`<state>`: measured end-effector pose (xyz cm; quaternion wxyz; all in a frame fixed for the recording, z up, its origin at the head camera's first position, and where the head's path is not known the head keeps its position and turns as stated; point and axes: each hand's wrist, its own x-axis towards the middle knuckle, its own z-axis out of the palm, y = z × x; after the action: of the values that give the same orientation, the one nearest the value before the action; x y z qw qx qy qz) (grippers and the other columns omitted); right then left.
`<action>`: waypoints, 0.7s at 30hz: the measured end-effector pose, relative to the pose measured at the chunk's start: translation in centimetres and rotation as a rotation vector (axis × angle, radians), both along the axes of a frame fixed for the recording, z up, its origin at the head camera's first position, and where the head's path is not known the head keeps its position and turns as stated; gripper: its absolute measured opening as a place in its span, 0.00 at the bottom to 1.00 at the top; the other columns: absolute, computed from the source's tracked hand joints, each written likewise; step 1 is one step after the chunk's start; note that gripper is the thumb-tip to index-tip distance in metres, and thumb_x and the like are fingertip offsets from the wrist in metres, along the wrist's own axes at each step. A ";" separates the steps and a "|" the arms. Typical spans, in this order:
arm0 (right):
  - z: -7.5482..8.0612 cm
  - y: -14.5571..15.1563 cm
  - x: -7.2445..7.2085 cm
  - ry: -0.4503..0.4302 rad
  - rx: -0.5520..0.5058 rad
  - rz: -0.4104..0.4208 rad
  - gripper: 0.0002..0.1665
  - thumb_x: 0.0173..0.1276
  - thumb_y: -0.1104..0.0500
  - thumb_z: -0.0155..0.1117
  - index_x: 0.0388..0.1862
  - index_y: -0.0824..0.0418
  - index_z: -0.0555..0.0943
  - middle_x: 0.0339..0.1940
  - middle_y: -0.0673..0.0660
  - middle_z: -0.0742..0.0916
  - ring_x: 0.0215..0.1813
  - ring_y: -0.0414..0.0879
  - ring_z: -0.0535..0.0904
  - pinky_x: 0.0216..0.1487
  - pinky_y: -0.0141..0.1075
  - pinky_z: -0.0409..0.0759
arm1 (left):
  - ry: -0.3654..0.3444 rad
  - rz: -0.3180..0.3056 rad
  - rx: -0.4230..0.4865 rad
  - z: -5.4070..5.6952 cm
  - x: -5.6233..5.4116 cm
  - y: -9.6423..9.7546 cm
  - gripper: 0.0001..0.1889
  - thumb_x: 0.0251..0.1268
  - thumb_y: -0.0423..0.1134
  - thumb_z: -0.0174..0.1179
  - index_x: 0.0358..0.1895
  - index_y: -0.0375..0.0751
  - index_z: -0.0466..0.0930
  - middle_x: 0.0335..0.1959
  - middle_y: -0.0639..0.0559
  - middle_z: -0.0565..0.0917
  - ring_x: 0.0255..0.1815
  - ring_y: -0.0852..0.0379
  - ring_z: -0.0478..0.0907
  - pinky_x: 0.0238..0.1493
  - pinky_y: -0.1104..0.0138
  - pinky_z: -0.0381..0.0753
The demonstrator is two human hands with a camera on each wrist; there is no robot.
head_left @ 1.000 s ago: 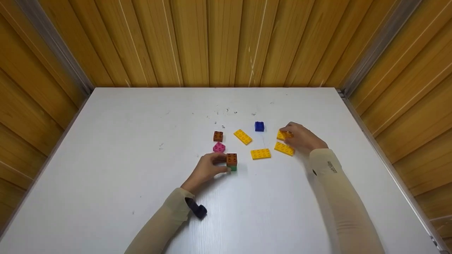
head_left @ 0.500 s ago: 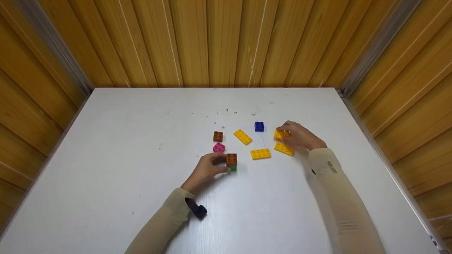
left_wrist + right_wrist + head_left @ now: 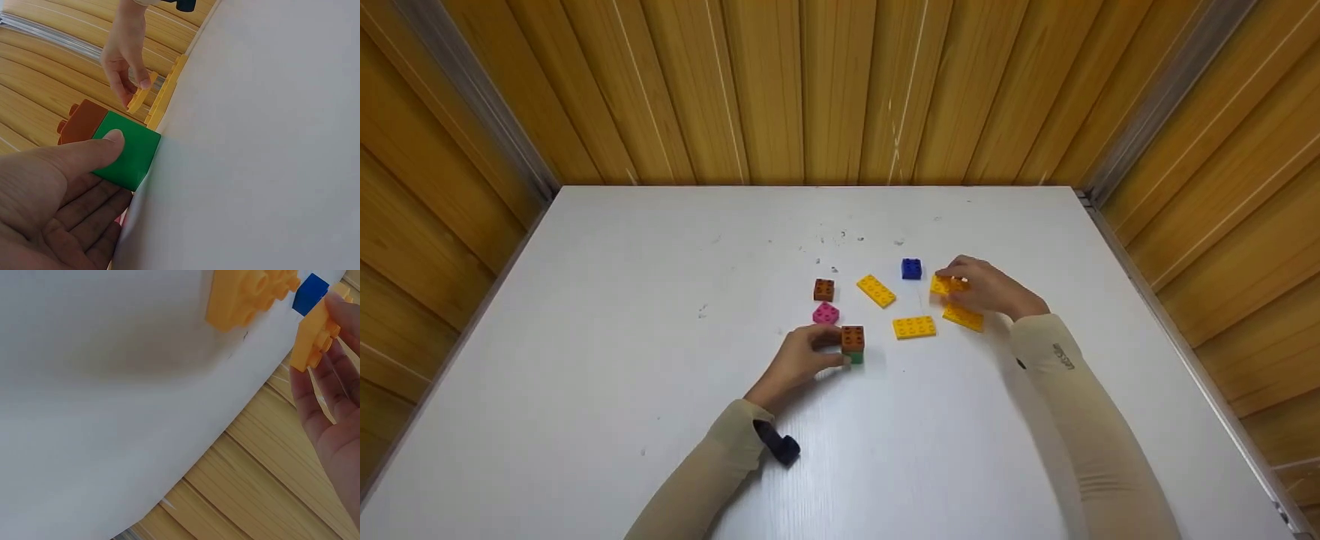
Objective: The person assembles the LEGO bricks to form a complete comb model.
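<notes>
Standing on the white tabletop, a two-brick stack, composed of a brown studded plastic brick upon a green plastic brick, is pinched between the thumb and fingers of the left hand; in the left wrist view, the thumb is seen laid flat against a green side face. A yellow rectangular plastic plate, studded on top, is pinched by the right hand and held above the tabletop, well apart from the stack. Partly covered by the right hand, a second yellow studded plate is seen just below it in the head view. Two further plates of the same kind are laid between the hands: a slanting yellow plate and, nearer the person, a level yellow plate. A blue square studded brick is placed near the right fingertips, on the far side of the group. Beyond the left hand, a pink studded plastic piece is set just beside a loose brown square brick; whether the two are touching cannot be told. Both arms are covered by beige sleeves, and the tabletop is bordered by yellow-brown wood-patterned panels.
</notes>
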<state>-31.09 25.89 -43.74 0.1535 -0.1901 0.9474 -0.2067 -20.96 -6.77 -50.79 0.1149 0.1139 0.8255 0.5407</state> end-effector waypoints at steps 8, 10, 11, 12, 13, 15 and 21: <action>0.6 -0.9 0.4 0.010 -0.026 0.038 0.26 0.67 0.59 0.63 0.65 0.55 0.75 0.58 0.56 0.78 0.61 0.54 0.70 0.70 0.54 0.66 | 0.013 -0.007 -0.002 0.1 0.0 0.0 0.21 0.55 0.36 0.70 0.54 0.44 0.80 0.51 0.52 0.84 0.54 0.54 0.79 0.63 0.59 0.75; 0.8 -1.2 0.5 0.017 -0.028 0.059 0.26 0.67 0.60 0.64 0.65 0.56 0.75 0.58 0.57 0.78 0.61 0.55 0.70 0.70 0.54 0.66 | 0.013 -0.007 0.002 0.1 0.1 0.0 0.21 0.55 0.36 0.70 0.54 0.44 0.80 0.50 0.52 0.84 0.54 0.54 0.79 0.63 0.59 0.75; 0.9 -1.4 0.6 0.020 -0.027 0.067 0.26 0.67 0.60 0.64 0.65 0.56 0.75 0.58 0.57 0.78 0.62 0.55 0.70 0.70 0.54 0.66 | 0.011 -0.007 0.003 0.1 0.1 0.0 0.21 0.55 0.37 0.70 0.54 0.44 0.80 0.50 0.52 0.85 0.54 0.54 0.79 0.63 0.58 0.74; 1.0 -1.5 0.7 0.023 -0.025 0.076 0.26 0.67 0.60 0.64 0.65 0.56 0.75 0.59 0.57 0.78 0.62 0.56 0.70 0.69 0.54 0.66 | 0.007 -0.005 0.006 0.2 0.1 0.0 0.21 0.55 0.37 0.70 0.54 0.44 0.80 0.50 0.52 0.85 0.54 0.54 0.79 0.63 0.58 0.74; 1.1 -1.7 0.8 0.025 -0.024 0.084 0.26 0.66 0.60 0.64 0.65 0.56 0.75 0.59 0.58 0.78 0.62 0.56 0.71 0.69 0.54 0.67 | 0.007 -0.004 0.006 0.1 0.1 0.0 0.21 0.55 0.37 0.70 0.54 0.44 0.80 0.50 0.51 0.85 0.54 0.54 0.79 0.63 0.58 0.74; 1.3 -2.1 1.0 0.028 -0.018 0.096 0.26 0.66 0.60 0.64 0.64 0.56 0.76 0.59 0.58 0.78 0.61 0.56 0.71 0.69 0.54 0.68 | 0.003 -0.002 0.004 0.1 0.1 0.0 0.21 0.55 0.37 0.70 0.53 0.44 0.80 0.50 0.52 0.85 0.54 0.54 0.79 0.64 0.58 0.74; 1.7 -3.1 1.5 0.060 -0.036 0.155 0.26 0.65 0.60 0.66 0.63 0.57 0.77 0.58 0.58 0.79 0.56 0.53 0.74 0.64 0.49 0.74 | -0.001 0.000 0.001 0.0 0.0 0.0 0.21 0.55 0.36 0.69 0.54 0.43 0.79 0.50 0.51 0.85 0.54 0.54 0.79 0.63 0.59 0.75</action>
<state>-29.55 22.81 -42.09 0.1372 -0.2717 0.9301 -0.2055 -20.96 -6.78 -50.76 0.1152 0.1137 0.8250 0.5414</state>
